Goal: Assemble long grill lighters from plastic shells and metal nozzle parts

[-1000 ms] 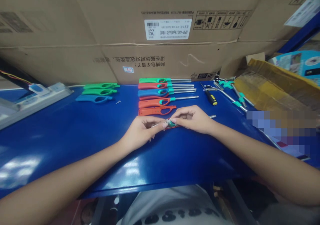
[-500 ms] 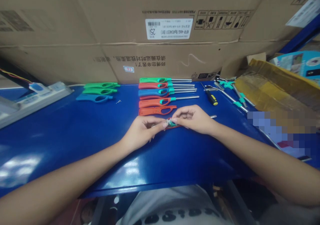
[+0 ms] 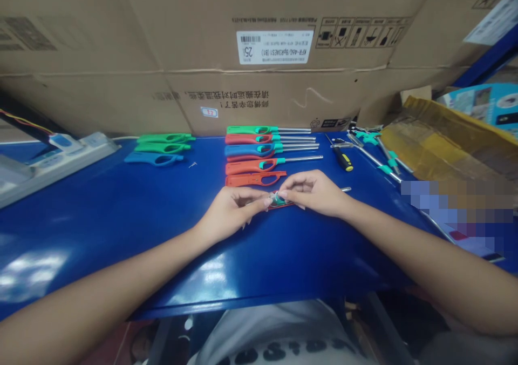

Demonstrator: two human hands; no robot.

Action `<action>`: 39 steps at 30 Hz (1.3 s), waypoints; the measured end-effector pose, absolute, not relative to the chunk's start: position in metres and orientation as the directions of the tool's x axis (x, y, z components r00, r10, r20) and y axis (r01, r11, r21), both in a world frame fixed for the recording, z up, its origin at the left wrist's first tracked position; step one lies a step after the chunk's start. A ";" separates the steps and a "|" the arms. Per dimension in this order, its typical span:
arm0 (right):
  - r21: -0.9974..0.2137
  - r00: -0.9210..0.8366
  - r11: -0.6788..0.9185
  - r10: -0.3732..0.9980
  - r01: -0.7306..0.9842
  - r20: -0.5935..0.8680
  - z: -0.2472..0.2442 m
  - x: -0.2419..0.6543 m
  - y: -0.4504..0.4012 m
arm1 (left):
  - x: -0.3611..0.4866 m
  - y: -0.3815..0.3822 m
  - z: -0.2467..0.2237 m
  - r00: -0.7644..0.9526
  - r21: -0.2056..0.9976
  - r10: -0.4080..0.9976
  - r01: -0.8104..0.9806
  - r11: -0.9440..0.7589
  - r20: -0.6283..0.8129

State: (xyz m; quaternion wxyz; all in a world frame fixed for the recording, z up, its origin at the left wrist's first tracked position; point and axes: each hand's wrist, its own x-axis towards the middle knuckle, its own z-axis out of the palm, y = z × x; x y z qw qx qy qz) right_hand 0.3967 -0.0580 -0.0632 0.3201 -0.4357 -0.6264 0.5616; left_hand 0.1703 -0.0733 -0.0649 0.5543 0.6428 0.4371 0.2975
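Between my hands, an opened red gas lighter (image 3: 279,206) with a long metal tube lies low over the blue table. Its green trigger part (image 3: 278,198) shows between my fingertips. My left hand (image 3: 238,208) is closed around the handle end, thumb and finger pinched beside the green part. From the other side my right hand (image 3: 309,192) is closed too, thumb and index pinched at the trigger area. Small parts under the fingertips are too hidden to make out. Just behind my hands is a loose orange handle shell (image 3: 246,180).
Several assembled lighters (image 3: 249,150) lie in a row behind. Green and blue handle shells (image 3: 156,159) are at left, near a power strip (image 3: 65,160). A screwdriver (image 3: 343,160) and metal tubes with green parts (image 3: 370,137) lie at right. A large cardboard box (image 3: 162,100) walls the back.
Almost nothing differs. Both hands stay at the lighter, with only a slight shift of the fingertips and of the view.
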 end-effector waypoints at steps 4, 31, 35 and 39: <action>-0.985 -0.430 0.003 0.900 0.170 -0.072 -0.062 0.398 -0.057 | 0.170 -0.073 -0.065 0.447 0.969 0.888 0.246 -0.001 -0.112; -0.983 -0.381 0.002 0.922 0.183 -0.069 -0.061 0.398 -0.059 | 0.152 -0.068 -0.043 0.469 0.735 0.877 0.558 -0.386 0.104; -0.988 -0.387 0.009 0.921 0.153 -0.052 -0.061 0.398 -0.059 | 0.150 -0.066 -0.040 0.561 0.652 0.821 0.584 -0.485 0.108; -0.989 -0.384 0.012 0.922 0.150 -0.047 -0.060 0.397 -0.059 | 0.150 -0.068 -0.041 0.641 0.515 0.747 0.586 -0.625 0.178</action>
